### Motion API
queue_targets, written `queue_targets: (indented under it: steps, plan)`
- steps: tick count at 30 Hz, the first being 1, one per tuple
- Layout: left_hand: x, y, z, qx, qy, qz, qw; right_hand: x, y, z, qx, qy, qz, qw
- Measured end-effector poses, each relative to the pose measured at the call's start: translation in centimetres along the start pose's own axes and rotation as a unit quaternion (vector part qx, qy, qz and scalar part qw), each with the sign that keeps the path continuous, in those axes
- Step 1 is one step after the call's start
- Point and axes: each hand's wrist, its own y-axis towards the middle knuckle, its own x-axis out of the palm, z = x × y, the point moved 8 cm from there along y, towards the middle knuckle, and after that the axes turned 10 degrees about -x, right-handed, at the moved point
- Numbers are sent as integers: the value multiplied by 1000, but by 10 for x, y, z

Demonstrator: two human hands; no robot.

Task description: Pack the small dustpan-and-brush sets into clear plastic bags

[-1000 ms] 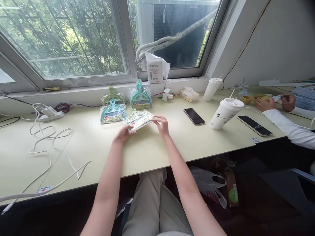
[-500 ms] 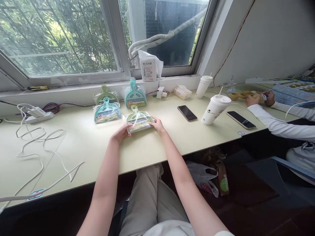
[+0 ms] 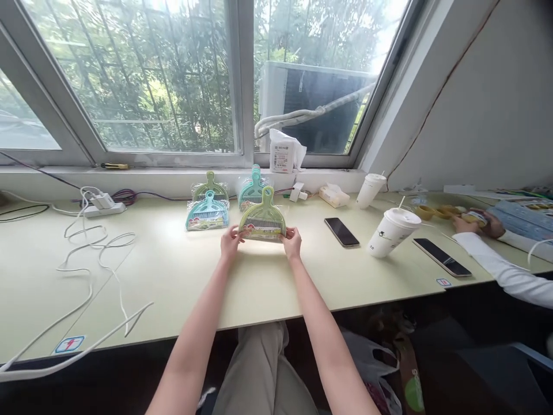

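Observation:
I hold a packaged green mini dustpan-and-brush set [image 3: 262, 219] upright above the pale table [image 3: 181, 282], its handle pointing up. My left hand [image 3: 230, 242] grips its lower left corner and my right hand [image 3: 292, 242] grips its lower right corner, fingers closed on the plastic wrap. Just behind it to the left lies a blue packaged set [image 3: 208, 211], with a green set [image 3: 210, 187] and a teal stack [image 3: 253, 191] leaning near the window ledge.
White cables [image 3: 93, 253] and a power strip [image 3: 103, 206] lie at left. A phone [image 3: 341, 231], two white lidded cups [image 3: 391, 231], a second phone [image 3: 441, 257] and a tissue pack [image 3: 332, 195] sit at right. Another person's white-sleeved arm [image 3: 496, 268] rests at far right.
The green set went from lying low on the table between my hands to standing upright, lifted and turned to face me. My view tilted up toward the window.

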Motion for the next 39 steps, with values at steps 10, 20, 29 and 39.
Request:
queue_targets:
  steps: [10,20,29,39]
  plan:
    - [3,61,-6,32,184,85,979,30,64,35,-35,-113,-44,992]
    - [12,167,-19,68,129,187,971,87,139,79,-109,-319,62,939]
    - [28,187,-32,54,165,111,979,111,153,118,-10,-306,-106,946]
    - [26,177,-30,56,121,127,983,102,148,112,-54,-289,-77,953]
